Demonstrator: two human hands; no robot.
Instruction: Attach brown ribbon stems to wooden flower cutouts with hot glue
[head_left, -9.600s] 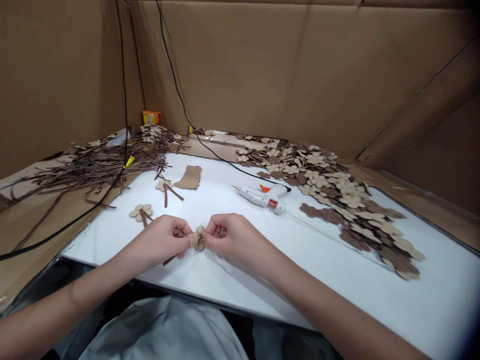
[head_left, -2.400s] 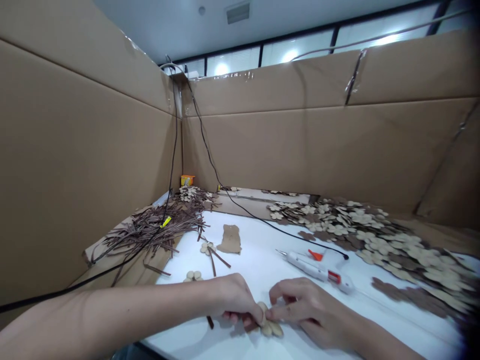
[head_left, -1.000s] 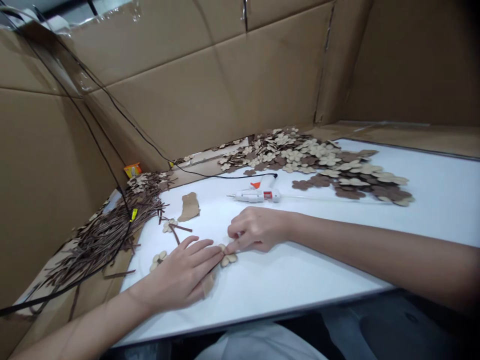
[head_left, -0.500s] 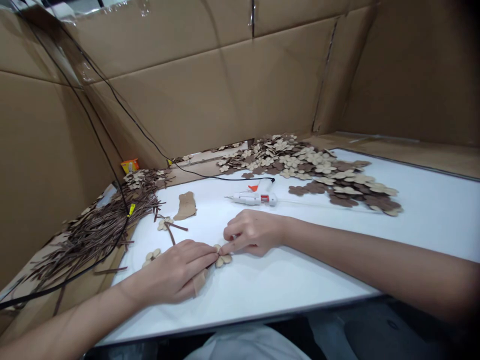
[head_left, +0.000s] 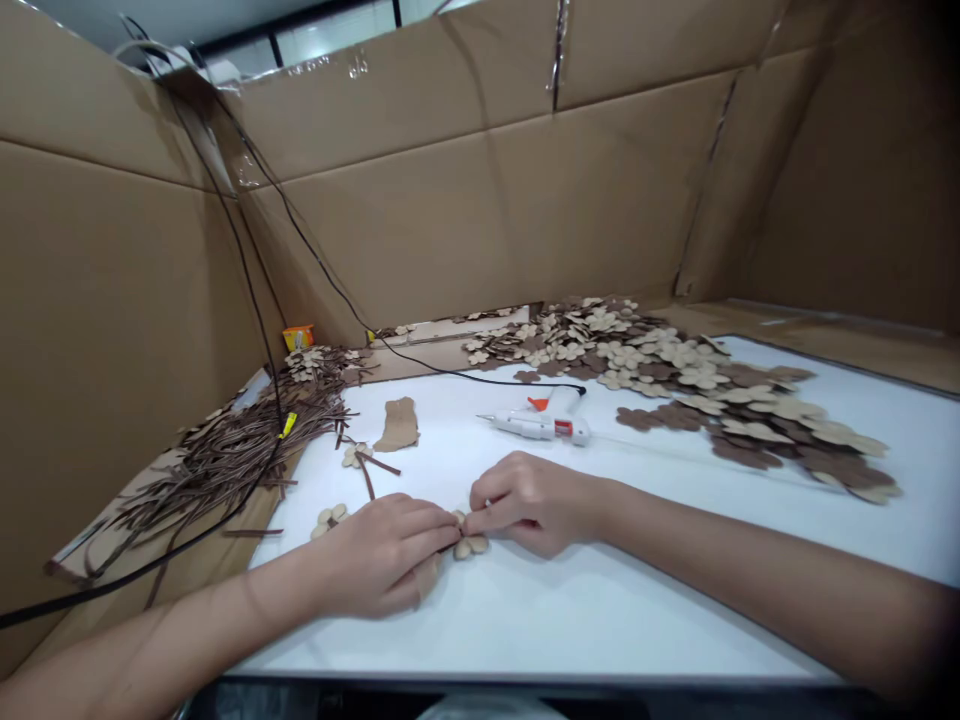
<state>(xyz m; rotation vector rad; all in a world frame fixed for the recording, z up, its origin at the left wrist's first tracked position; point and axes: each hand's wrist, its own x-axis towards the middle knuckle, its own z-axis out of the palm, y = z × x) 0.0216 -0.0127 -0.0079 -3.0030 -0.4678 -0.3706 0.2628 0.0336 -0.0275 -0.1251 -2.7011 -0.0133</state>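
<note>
A beige flower-shaped cutout (head_left: 470, 547) lies on the white tabletop (head_left: 540, 620) between my two hands, partly covered by the fingers. My left hand (head_left: 390, 555) reaches in from the left, its fingers pressed together on the flower's edge. A tan strip (head_left: 427, 576) shows by its lower fingers; I cannot tell whether it is a bandage. The fingers of my right hand (head_left: 525, 503) are curled, with the tips pinched at the flower's centre; anything small between them is hidden. Another beige flower (head_left: 330, 518) sits just behind my left wrist.
Beyond the hands lies a white glue gun (head_left: 532, 427) with an orange trigger and a black cord. A heap of beige and brown flowers (head_left: 660, 360) covers the back right. Brown strips (head_left: 232, 460) pile up at left, near a torn cardboard piece (head_left: 399, 424). Cardboard walls (head_left: 450, 220) enclose the table.
The camera view has shifted, so everything appears farther right and lower. Both hands stay at the same flower, with their grip hardly altered.
</note>
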